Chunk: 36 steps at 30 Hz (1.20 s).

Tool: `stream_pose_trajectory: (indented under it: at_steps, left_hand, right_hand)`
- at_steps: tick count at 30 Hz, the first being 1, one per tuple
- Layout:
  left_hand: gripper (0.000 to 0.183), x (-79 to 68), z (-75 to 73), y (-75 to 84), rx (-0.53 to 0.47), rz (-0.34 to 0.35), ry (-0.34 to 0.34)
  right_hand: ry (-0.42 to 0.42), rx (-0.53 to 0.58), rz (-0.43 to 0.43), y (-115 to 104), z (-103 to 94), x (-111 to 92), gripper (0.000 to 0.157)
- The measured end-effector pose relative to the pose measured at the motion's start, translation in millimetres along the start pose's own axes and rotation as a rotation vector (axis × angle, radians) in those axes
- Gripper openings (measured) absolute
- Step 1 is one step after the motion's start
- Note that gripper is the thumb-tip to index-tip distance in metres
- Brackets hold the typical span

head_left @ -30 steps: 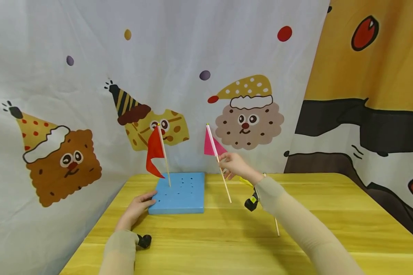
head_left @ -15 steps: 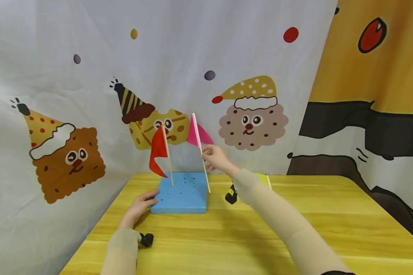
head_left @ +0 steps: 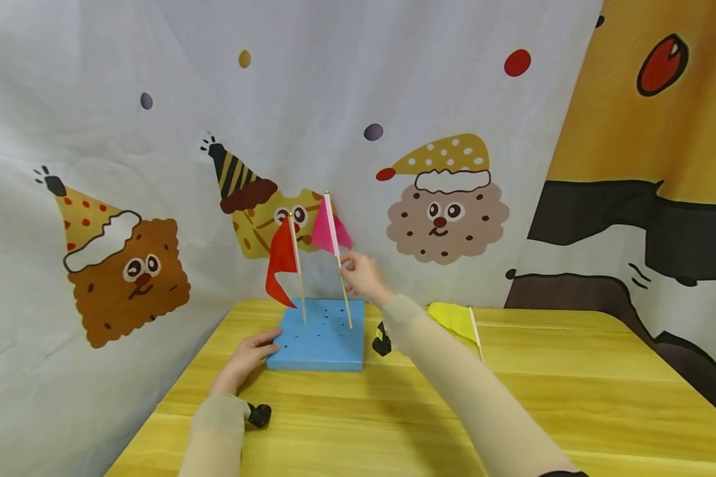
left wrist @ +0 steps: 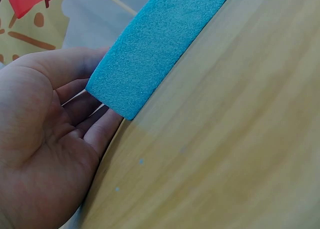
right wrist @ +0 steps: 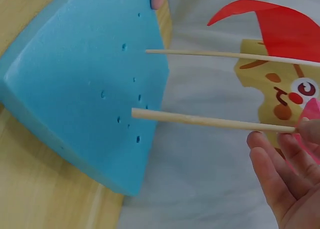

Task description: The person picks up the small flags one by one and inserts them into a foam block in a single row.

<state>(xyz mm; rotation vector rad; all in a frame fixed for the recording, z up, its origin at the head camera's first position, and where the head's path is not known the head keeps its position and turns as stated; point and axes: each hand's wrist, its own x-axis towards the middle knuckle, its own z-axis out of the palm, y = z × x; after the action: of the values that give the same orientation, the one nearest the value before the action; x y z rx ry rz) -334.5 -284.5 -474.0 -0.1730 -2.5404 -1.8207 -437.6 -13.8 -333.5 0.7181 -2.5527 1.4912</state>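
A blue foam block (head_left: 316,354) dotted with small holes lies on the table. My left hand (head_left: 247,358) rests against its left side, fingers touching the edge, as the left wrist view (left wrist: 50,119) also shows. In the block stands a red flag (head_left: 282,255) on a thin wooden stick, tilted slightly. My right hand (head_left: 364,275) pinches the stick of a pink flag (head_left: 324,226) just below the cloth. The blunt lower end of that stick (right wrist: 145,114) is close over the holes in the right wrist view.
A yellow flag (head_left: 453,318) lies on the wooden table (head_left: 310,424) to the right, partly hidden behind my right sleeve (head_left: 453,371). Behind the table hangs a white curtain (head_left: 310,79) printed with cartoon figures.
My right hand has carried the pink flag leftward from beside the block to over it. The left hand stays at the block's side. The view has shifted slightly.
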Motion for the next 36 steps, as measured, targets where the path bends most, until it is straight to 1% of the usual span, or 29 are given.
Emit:
stream_pose_trajectory:
  at_steps: [6, 12, 15, 18, 22, 26, 33, 36]
  left_hand:
    - [0.046, -0.6, 0.4, -0.3, 0.002, 0.000, 0.013]
    - [0.046, 0.1, 0.1, -1.1, -0.009, -0.012, 0.022]
    - [0.046, 0.9, -0.7, -1.8, -0.019, -0.022, 0.021]
    - [0.047, 1.1, -0.9, -1.6, -0.005, -0.020, 0.021]
    - [0.048, 1.6, -0.8, -0.2, 0.004, -0.026, 0.018]
    - [0.048, 2.9, -0.6, 0.8, 0.000, -0.024, 0.014]
    - [0.046, 3.3, -1.4, 0.2, -0.034, -0.031, 0.028]
    - [0.045, 3.1, -1.9, -0.1, -0.035, -0.026, 0.019]
  right_hand:
    - [0.055, -0.019, -0.002, 2.5, 13.2, 5.1, 0.014]
    - [0.100, -0.041, -0.005, 0.7, 26.5, 7.1, 0.021]
    - [0.084, -0.017, 0.006, 0.4, 32.9, 6.9, 0.022]
    - [0.063, 0.020, 0.019, 0.9, 38.4, 6.4, 0.019]
    - [0.062, 0.066, 0.019, 1.7, 43.3, 6.7, 0.017]
    - [0.066, 0.098, 0.013, 1.1, 45.6, 7.3, 0.017]
    - [0.063, 0.092, 0.011, 1.4, 50.9, 9.3, 0.015]
    - [0.066, 0.082, 0.012, 3.2, 53.7, 10.0, 0.013]
